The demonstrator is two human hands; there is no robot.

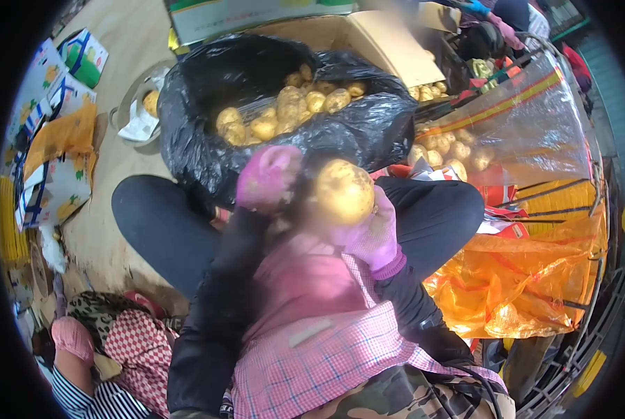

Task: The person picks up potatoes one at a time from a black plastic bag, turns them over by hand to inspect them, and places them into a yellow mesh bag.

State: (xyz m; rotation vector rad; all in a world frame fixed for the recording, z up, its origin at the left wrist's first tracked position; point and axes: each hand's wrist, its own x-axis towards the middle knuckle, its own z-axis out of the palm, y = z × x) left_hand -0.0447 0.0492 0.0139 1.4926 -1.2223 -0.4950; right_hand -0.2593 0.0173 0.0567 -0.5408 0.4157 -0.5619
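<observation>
Potato (344,192) in the right hand (372,241) is big, round and yellow, with small brown spots on its skin. It is up over the lap, between the bent knees. The right hand wears a soft pink-purple glove with a ribbed cuff, and it grips the potato from below and from the side. The left hand (267,178), in a pink glove with dirt on it, is near the potato. Its fingers look curled in, but it is blurry, so I cannot tell if it is open or closed.

Just past the hands is a black bag (187,150), thin, shiny and all crinkly. Its mouth is wide, and lumpy potatoes (291,108) sit in it, some round and some long. To the right, a see-through bag (529,122) has a red and yellow stripe. Nearer is a wrinkly, shiny orange bag (515,286). Stiff brown cardboard (396,49) stands behind the black bag.
</observation>
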